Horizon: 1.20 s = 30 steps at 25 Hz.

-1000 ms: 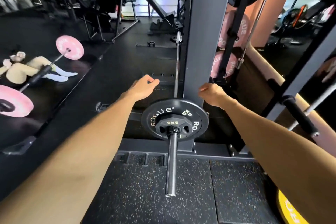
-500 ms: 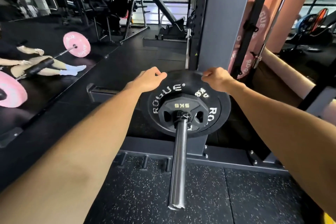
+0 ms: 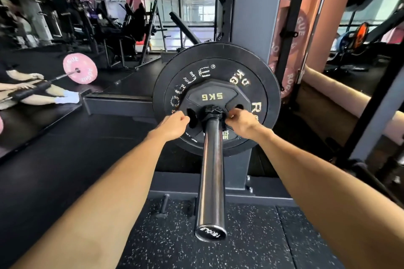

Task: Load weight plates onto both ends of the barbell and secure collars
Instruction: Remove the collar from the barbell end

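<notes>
Both hands are in at the hub now: the left hand [image 3: 175, 123] with fingers curled at the cut-out on the left of the small plate [image 3: 215, 102], the right hand [image 3: 239, 122] curled in on the other side, fingertips at the collar [image 3: 211, 112], though whether either truly grips anything is hard to tell from here. The collar sits on the barbell sleeve [image 3: 211, 172], tight up against the small plate marked 5KG, which lies flat on the big black plate [image 3: 216, 98] behind it. The step in hand looks like seating and locking that collar, and the way to do it well is to press both plates flush, push the collar hard against the hub, then close its clamp fully and tug to test. The count: two plates on this end, one large and one small; one collar; one sleeve jutting toward the camera with plenty of bare steel left. The bar's other end is out of view, so that side's load can't be judged.
</notes>
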Each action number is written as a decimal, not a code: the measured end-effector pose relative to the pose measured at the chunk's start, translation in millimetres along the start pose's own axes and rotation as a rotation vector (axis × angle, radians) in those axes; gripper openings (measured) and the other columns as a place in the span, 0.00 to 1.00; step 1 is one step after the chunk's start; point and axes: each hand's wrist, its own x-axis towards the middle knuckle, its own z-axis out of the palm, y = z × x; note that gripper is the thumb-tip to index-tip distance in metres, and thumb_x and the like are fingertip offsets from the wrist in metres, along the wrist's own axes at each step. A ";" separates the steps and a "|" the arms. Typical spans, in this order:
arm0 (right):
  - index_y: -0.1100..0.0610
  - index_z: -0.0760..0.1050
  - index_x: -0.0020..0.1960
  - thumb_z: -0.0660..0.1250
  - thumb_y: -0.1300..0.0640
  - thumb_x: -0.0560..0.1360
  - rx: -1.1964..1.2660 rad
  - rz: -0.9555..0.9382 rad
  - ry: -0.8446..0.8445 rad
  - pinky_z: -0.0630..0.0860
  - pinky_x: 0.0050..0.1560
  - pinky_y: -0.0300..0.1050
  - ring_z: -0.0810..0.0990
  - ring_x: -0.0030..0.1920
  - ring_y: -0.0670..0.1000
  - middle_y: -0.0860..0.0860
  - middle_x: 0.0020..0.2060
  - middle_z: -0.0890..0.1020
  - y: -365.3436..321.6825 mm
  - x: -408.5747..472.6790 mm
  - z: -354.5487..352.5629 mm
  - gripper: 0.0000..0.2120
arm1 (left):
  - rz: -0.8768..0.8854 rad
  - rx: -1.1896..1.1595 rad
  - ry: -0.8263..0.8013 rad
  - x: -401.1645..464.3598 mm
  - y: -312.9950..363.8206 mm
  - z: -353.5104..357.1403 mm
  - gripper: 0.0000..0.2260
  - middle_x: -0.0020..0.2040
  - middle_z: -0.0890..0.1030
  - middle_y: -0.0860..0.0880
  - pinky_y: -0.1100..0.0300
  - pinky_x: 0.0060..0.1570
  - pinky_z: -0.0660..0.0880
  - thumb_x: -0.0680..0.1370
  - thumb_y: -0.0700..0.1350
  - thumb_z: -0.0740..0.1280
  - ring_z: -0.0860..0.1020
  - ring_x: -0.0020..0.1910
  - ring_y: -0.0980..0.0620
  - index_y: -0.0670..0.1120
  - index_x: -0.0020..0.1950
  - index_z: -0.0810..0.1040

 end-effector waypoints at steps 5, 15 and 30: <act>0.61 0.76 0.55 0.57 0.53 0.82 0.050 -0.018 0.053 0.73 0.48 0.49 0.80 0.47 0.61 0.58 0.45 0.82 11.0 -6.7 22.8 0.14 | 0.033 -0.132 -0.006 16.9 -5.0 28.5 0.17 0.47 0.80 0.45 0.50 0.57 0.75 0.82 0.52 0.52 0.79 0.48 0.43 0.43 0.56 0.76; 0.50 0.64 0.38 0.53 0.51 0.84 0.265 0.005 0.125 0.66 0.34 0.40 0.71 0.29 0.43 0.47 0.37 0.81 21.3 -11.5 50.6 0.16 | 0.065 -0.351 -0.018 26.6 22.7 40.8 0.15 0.48 0.80 0.45 0.51 0.46 0.79 0.84 0.52 0.53 0.84 0.45 0.48 0.44 0.59 0.73; 0.67 0.69 0.45 0.55 0.47 0.82 0.400 0.118 0.066 0.66 0.35 0.45 0.70 0.34 0.52 0.67 0.38 0.78 29.4 -14.2 53.2 0.22 | -0.016 -0.675 -0.133 25.2 20.5 45.3 0.11 0.39 0.74 0.45 0.47 0.51 0.82 0.84 0.52 0.52 0.81 0.36 0.48 0.49 0.59 0.69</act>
